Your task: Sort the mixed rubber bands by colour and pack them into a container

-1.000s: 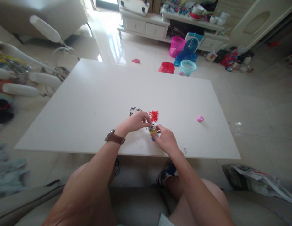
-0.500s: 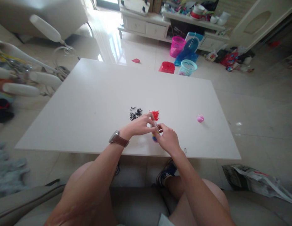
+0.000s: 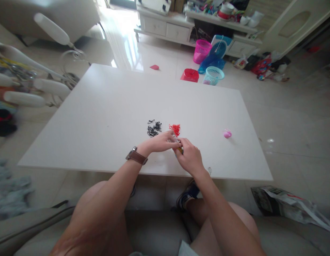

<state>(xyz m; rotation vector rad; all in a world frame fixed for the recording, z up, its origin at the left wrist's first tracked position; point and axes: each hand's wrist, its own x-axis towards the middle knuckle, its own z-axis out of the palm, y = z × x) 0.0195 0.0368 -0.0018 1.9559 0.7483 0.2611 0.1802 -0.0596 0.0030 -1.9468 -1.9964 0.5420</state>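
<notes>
My right hand is closed around a small clear container with yellow and other colours inside. The container is tilted, its clear end pointing up and left; my fingers hide much of it. My left hand, with a brown-strapped watch on the wrist, has its thumb and fingers closed about that clear end. Just beyond the fingers lies a heap of small red bands. To its left is a loose pile of small black bands.
The white table carries a small pink round object at the right. Near the front edge lies a tiny clear piece. Beyond the table stand a red stool, a light blue basket and a pink basket.
The container has tipped from nearly upright to slanting, its clear end now toward my left hand. Both hands have closed nearer together over it. The piles stay as they were.
</notes>
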